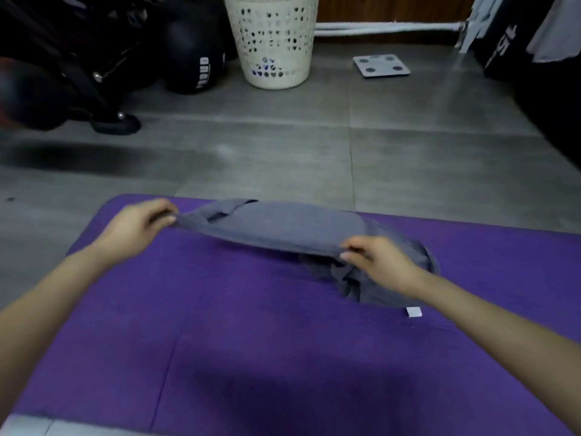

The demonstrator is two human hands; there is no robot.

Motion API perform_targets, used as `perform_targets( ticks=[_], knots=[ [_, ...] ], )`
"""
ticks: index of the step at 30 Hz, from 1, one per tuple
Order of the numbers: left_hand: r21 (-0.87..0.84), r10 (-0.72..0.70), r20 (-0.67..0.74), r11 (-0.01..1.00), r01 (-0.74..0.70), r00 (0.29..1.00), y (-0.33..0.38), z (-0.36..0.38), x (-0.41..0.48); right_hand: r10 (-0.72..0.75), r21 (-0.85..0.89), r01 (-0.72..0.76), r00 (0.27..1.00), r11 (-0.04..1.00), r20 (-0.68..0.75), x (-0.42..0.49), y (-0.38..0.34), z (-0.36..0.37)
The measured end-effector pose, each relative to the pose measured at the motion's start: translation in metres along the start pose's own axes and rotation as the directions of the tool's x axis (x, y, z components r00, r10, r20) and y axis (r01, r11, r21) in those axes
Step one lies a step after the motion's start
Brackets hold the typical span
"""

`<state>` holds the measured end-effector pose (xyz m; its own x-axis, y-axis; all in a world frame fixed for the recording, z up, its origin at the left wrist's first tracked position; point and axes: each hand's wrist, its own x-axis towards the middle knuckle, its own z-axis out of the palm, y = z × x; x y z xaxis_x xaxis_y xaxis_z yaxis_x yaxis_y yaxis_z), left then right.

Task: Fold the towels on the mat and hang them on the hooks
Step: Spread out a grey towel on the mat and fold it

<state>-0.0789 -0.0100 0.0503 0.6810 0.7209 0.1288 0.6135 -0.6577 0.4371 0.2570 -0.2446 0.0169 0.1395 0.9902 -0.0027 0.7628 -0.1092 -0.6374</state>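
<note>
Left grip [138,228], right grip [379,263]; towel [283,228] between, seemingly aloft.

A: What can't we read here?
B: The mat [220,309] runs off the right and bottom edges. On it, the right hand [382,262] covers part of the towel [283,225] bunched beneath it.
A: Beyond the mat?
B: The basket [273,42] past its far edge is cropped at the top. The dark gear [63,64] beyond its far left corner is blurred. The white tag [414,311] on the mat is too small to read.
</note>
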Motion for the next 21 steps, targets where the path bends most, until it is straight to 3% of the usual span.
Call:
perform_targets(
  ticks=[4, 7, 10, 12, 16, 21],
  knots=[
    [0.107, -0.071, 0.342, 0.994, 0.036, 0.937, -0.045, 0.034, -0.066, 0.086, -0.012, -0.087, 0.949, 0.996, 0.303, -0.024, 0.015, 0.057],
    [0.193, -0.166, 0.486, 0.978, 0.080, 0.858, -0.053, 0.065, -0.086, 0.143, 0.132, -0.198, 0.928, 0.971, 0.344, -0.038, 0.028, 0.077],
    [0.165, -0.151, 0.411, 0.982, 0.090, 0.899, -0.045, 0.104, -0.080, 0.236, 0.189, -0.270, 0.954, 0.944, 0.183, -0.045, 0.050, 0.078],
    [0.116, -0.063, 0.329, 0.993, 0.026, 0.942, -0.026, 0.134, -0.069, 0.344, 0.184, -0.350, 0.937, 0.919, 0.060, -0.054, 0.070, 0.073],
    [-0.052, 0.151, 0.243, 0.988, -0.143, 0.958, 0.041, 0.205, -0.049, 0.616, 0.161, -0.595, 0.772, 0.788, -0.159, -0.086, 0.125, 0.070],
    [-0.134, 0.320, 0.223, 0.946, -0.297, 0.921, 0.134, 0.277, -0.036, 0.742, 0.096, -0.765, 0.576, 0.637, -0.343, -0.116, 0.158, 0.081]
  ],
)
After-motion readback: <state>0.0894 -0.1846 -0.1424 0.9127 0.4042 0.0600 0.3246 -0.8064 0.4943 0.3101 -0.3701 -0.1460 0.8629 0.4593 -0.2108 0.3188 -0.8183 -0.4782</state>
